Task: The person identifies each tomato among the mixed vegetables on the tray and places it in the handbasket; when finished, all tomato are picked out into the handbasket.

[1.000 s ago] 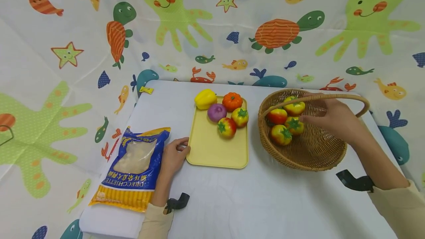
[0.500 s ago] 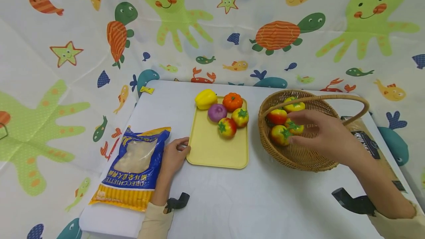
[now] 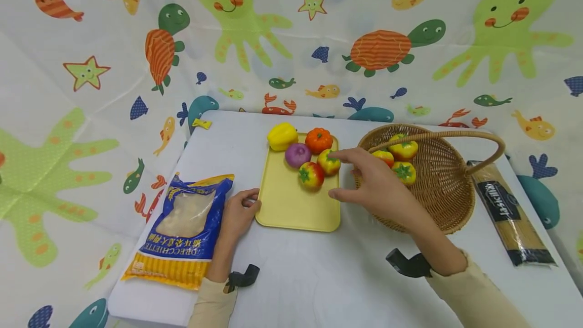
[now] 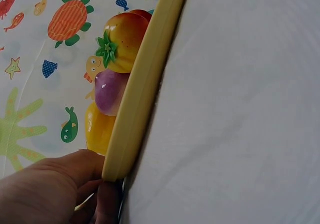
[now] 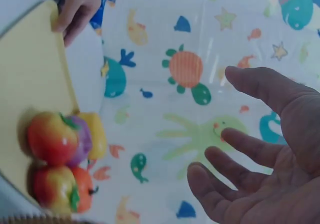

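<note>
My left hand (image 3: 238, 212) pinches the left edge of the yellow tray (image 3: 298, 211), fingers on its rim in the left wrist view. At the tray's back sit a yellow bell pepper (image 3: 282, 136), an orange pumpkin (image 3: 319, 139), a purple onion (image 3: 298, 155) and two red-yellow tomatoes with green leafy tops, one tomato (image 3: 311, 176) in front. My right hand (image 3: 380, 189) hovers over the tray's right edge, holding nothing, thumb and fingers spread, as the right wrist view (image 5: 255, 154) confirms. Behind it, the wicker basket (image 3: 439, 186) holds more tomatoes (image 3: 404, 148), partly hidden by the hand.
A blue and yellow orecchiette bag (image 3: 182, 232) lies left of my left hand. Right of the basket lies a clear pack of spaghetti (image 3: 514, 214) with a black label. The basket handle (image 3: 473, 135) arches up to the right. A patterned curtain (image 3: 291, 44) stands behind the table.
My right hand has moved left out of the basket, with nothing in it, to above the tray's right edge. The spaghetti pack has come into full view. My left hand stays on the tray.
</note>
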Motion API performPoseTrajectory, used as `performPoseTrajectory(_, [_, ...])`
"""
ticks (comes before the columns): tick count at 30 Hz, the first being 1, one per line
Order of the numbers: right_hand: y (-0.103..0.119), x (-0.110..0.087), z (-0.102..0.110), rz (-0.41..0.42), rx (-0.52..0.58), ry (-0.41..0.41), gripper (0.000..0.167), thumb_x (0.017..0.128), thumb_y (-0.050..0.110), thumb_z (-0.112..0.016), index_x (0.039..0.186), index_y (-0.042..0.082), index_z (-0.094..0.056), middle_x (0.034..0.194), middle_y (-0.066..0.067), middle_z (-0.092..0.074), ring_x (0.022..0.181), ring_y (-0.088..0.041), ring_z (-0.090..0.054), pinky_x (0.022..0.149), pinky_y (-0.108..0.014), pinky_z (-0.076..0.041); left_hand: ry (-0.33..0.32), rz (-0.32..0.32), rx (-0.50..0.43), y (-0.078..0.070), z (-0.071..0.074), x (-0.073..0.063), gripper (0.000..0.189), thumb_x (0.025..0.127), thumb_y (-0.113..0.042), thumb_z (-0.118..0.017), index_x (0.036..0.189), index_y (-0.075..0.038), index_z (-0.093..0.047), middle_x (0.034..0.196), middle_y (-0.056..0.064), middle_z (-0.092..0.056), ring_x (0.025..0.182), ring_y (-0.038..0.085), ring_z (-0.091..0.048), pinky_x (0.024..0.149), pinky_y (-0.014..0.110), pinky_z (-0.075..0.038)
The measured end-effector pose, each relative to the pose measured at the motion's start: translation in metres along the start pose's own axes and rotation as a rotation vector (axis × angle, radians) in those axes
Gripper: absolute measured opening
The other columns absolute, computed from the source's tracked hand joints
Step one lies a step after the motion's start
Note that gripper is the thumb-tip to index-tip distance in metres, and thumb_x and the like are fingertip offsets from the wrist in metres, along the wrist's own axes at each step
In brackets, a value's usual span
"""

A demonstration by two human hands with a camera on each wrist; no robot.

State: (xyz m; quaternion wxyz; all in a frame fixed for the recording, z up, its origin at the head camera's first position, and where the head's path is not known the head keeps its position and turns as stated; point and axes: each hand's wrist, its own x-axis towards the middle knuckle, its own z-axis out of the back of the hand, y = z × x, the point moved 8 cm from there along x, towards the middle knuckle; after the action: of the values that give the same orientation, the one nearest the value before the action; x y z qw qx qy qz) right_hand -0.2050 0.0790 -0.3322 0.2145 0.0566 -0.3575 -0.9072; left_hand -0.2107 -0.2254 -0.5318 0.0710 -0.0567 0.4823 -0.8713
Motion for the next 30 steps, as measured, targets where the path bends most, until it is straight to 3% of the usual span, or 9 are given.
performPoseTrajectory(8, [0.006,0.028,-0.044,0.001,0.095,-0.018,0.065,0.080,0.033,-0.083,0.137,0.024,-0.054,0.140,0.000,-0.047,0.125,-0.021,-0.046,0.097,-0.045,-0.046,0.009,0.006,0.015,0.002,-0.003,-0.001,0.033,0.089,-0.015,-0.071,0.121,-0.007,-0.070,0.098,0.004,-0.069,0.082,0.018,-0.060,0.067,0.030,-0.049])
performPoseTrajectory(17, [-0.026,0.056,-0.094,-0.097,-0.007,-0.114,0.072,0.078,0.028,-0.083,0.141,0.014,-0.052,0.138,-0.007,-0.046,0.120,-0.026,-0.047,0.099,-0.045,-0.044,-0.001,0.004,0.012,0.002,0.001,-0.003,0.034,0.088,-0.012,-0.071,0.121,-0.005,-0.070,0.099,0.005,-0.070,0.082,0.018,-0.062,0.068,0.029,-0.049])
performPoseTrajectory(24, [-0.052,0.067,-0.111,-0.082,-0.070,-0.193,0.072,0.076,0.015,-0.084,0.140,0.008,-0.053,0.139,-0.010,-0.048,0.125,-0.030,-0.043,0.105,-0.050,-0.036,0.000,-0.002,0.013,0.001,0.001,-0.001,0.034,0.088,-0.012,-0.071,0.121,-0.006,-0.070,0.100,0.003,-0.069,0.083,0.017,-0.061,0.068,0.030,-0.049])
performPoseTrajectory(30, [-0.068,0.073,-0.119,-0.057,-0.119,-0.171,0.070,0.076,0.016,-0.085,0.138,0.009,-0.054,0.140,-0.010,-0.048,0.127,-0.030,-0.041,0.106,-0.050,-0.033,0.007,0.001,0.008,0.002,-0.001,0.001,0.034,0.088,-0.013,-0.071,0.122,-0.006,-0.070,0.099,0.003,-0.069,0.083,0.018,-0.060,0.069,0.031,-0.049])
